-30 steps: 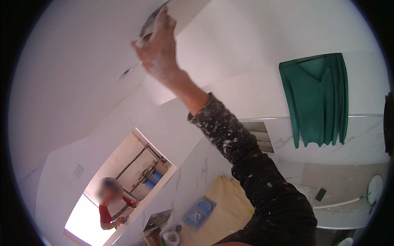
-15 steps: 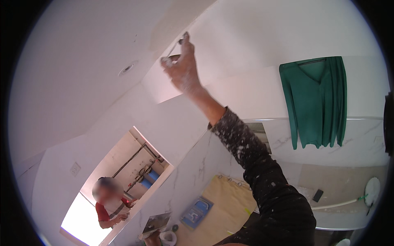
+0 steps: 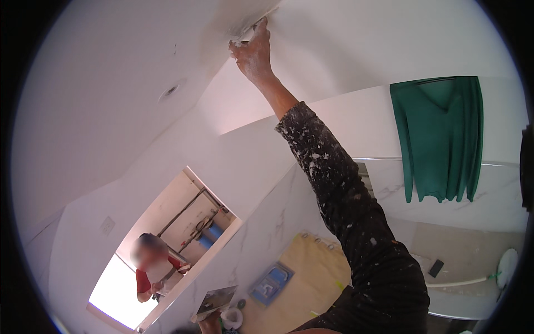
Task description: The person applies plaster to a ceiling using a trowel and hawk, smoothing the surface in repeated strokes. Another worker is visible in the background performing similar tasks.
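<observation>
Head view shows the right hand pinched round a thin scraper up by the ceiling, the left hand gripping a flat plate, and the scraper seems light, stiff, best held along its back.

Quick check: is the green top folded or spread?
Spread: the green top hangs at length, its V-neck and hem both visible, sleeves dangling.

Interior under plastering work, room type unclear. Evidence: smeared beige overhead patch, flat rectangular metal plaster plate, yellow eyeleted cloth spread below, grey-veined white marble-look wall cladding, round recessed ceiling fitting.
</observation>
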Available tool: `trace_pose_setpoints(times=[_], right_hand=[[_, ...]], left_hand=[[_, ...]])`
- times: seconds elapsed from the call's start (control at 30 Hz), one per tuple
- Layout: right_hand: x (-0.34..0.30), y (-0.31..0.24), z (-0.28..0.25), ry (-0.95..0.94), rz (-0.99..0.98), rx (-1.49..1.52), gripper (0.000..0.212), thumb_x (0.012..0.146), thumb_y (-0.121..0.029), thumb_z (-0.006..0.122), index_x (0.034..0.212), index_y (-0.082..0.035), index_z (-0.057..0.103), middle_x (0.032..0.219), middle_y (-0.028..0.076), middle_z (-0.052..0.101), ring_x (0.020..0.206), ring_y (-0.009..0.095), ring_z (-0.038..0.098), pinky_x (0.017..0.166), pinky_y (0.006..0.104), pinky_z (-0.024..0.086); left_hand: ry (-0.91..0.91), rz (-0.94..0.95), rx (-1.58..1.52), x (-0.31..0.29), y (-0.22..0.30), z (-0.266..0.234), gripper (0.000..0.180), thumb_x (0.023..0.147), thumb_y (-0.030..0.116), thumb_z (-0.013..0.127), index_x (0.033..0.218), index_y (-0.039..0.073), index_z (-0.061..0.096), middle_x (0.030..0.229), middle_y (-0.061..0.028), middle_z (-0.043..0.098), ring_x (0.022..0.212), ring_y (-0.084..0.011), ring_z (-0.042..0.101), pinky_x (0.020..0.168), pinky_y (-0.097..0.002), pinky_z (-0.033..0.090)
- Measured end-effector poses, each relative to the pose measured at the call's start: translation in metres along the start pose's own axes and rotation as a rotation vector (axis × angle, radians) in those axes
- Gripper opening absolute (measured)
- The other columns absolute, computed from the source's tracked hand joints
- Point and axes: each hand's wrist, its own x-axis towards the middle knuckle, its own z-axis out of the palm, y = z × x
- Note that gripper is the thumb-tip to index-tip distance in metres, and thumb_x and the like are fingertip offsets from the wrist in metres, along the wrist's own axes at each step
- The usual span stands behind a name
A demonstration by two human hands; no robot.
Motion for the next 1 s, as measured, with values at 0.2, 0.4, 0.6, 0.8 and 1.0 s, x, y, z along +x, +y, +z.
trace_pose_setpoints(times=[0.2,0.4,0.6,0.8,1.0], right_hand=[[-0.019,-0.029,0.017,0.111,-0.034,-0.095,0.096,0.078,0.001,0.071,0.15,0.005,0.008,0.136,0.021,0.029,0.114,0.03,0.051,0.092,0.0304,0.053],[-0.088,-0.082,0.085,-0.04,0.038,-0.117,0.099,0.082,-0.004,0.07,0.152,0.001,0.001,0.144,0.025,0.025,0.12,0.037,0.049,0.098,0.0395,0.05],[-0.139,-0.081,0.075,-0.046,-0.066,-0.01,0.083,0.088,-0.005,0.061,0.152,0.002,0.008,0.129,0.021,0.043,0.108,0.026,0.055,0.084,0.0386,0.053],[-0.215,-0.073,-0.017,-0.544,0.552,0.308,0.068,0.094,-0.013,0.063,0.152,-0.012,0.027,0.1,0.004,0.062,0.071,0.007,0.058,0.054,0.0224,0.051],[-0.31,-0.095,-0.062,-1.399,-0.489,-0.163,0.081,0.079,-0.008,0.068,0.15,-0.026,0.034,0.131,0.007,0.056,0.098,0.024,0.061,0.077,0.0343,0.058]], left_hand=[[0.028,-0.017,-0.007,-0.009,0.001,0.002,0.02,0.091,0.005,0.054,0.107,0.001,0.067,0.096,-0.0129,0.068,0.088,-0.0254,0.065,0.082,-0.0356,0.051],[0.021,-0.028,-0.028,-0.008,0.004,0.0,0.021,0.091,0.004,0.054,0.107,0.001,0.067,0.096,-0.0129,0.068,0.089,-0.0255,0.065,0.082,-0.0357,0.051],[0.009,-0.054,-0.087,-0.01,-0.001,-0.001,0.021,0.091,0.004,0.054,0.108,0.001,0.067,0.096,-0.0129,0.068,0.089,-0.0255,0.065,0.082,-0.0357,0.051],[-0.053,-0.221,-0.522,-0.017,0.01,0.015,0.021,0.091,0.004,0.054,0.108,0.001,0.067,0.096,-0.0129,0.068,0.089,-0.0255,0.065,0.082,-0.0358,0.051],[-0.083,-0.302,-1.119,-0.001,0.052,0.107,0.06,0.078,0.005,0.059,0.137,-0.001,0.045,0.129,-0.0167,0.057,0.119,-0.0317,0.055,0.105,-0.0477,0.043]])
